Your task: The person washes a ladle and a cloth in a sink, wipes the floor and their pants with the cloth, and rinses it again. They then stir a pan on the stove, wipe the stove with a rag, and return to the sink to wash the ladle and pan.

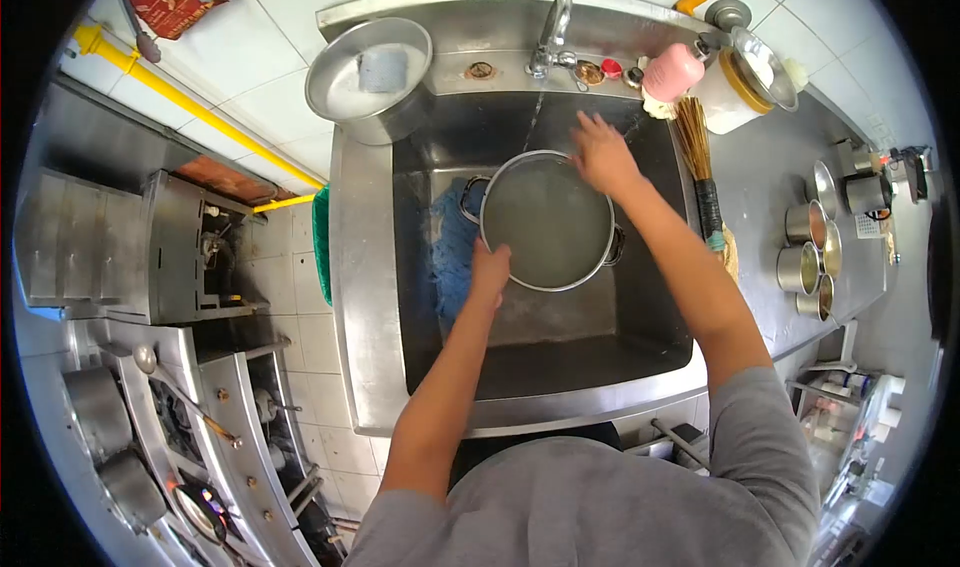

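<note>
A round metal pot (548, 222) with two side handles, holding cloudy water, sits in the steel sink (560, 332). My left hand (490, 270) is closed on the pot's near-left rim. At the far-right rim, my right hand (603, 155) is open, its fingers stretched toward the tap (552, 42). A thin stream of water falls from the tap close behind the pot. Left of the pot, a blue cloth (453, 250) lies bunched on the sink floor, partly hidden by the pot and its handle.
A large metal pot (330, 77) with a sponge in suds stands at the sink's back-left corner. A pink bottle (672, 71) and a stick brush (697, 137) stand along the right side. Several small metal containers (797, 267) sit on the right counter. A stove with a lit flame (208, 499) is at left.
</note>
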